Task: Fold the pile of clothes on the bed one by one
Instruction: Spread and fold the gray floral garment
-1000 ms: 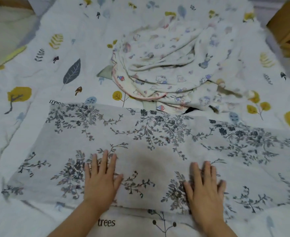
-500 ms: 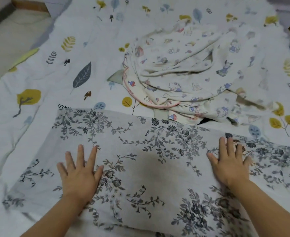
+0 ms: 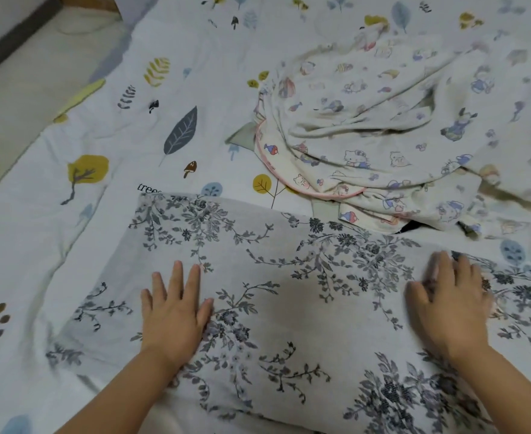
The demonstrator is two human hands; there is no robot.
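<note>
Here, left hand (image 3: 174,311), right hand (image 3: 449,303) flat, fingers straight, atop floral cloth (image 3: 289,308).

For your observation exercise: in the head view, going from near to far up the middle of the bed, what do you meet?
Left hand and right hand pressing flat on the grey floral cloth → leaf-print bedsheet strip → pile of cartoon-print clothes.

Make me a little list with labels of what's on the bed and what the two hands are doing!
Bed cover: white bedsheet printed with leaves and trees
Being folded: grey floral cloth, spread flat near the person
Left hand: left hand flat on the floral cloth, fingers straight
Right hand: right hand flat on the same cloth, blurred
Waiting: pile of cartoon-print clothes, crumpled, beyond the floral cloth
Beside the bed: floor at the left
</note>
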